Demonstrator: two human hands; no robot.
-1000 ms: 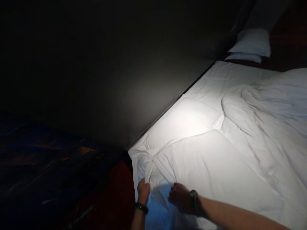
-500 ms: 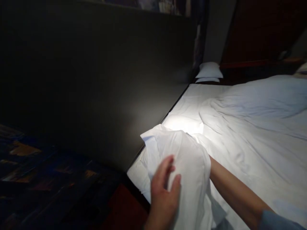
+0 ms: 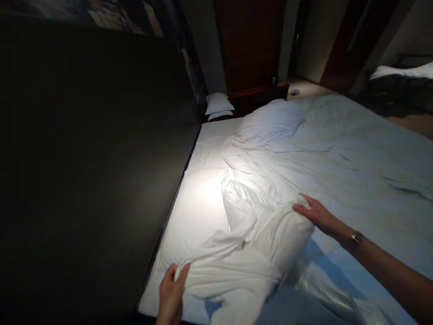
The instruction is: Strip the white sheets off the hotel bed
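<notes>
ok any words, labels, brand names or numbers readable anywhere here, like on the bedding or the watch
None can be read.
White rumpled bedsheet: plain, no tag or print shows.
Metal wristwatch by the right hand: too small and dim to read.
Picture on the wall above the dark headboard: blurred, no legible text.
Left hand: grips only plain sheet.

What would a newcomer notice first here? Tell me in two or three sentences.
First, the brightly lit bunch of white bedding at the near corner of the bed, beside the dark headboard. The left hand grips its near edge; the right hand lies on its far side. Two pillows are stacked beyond the bed.
</notes>
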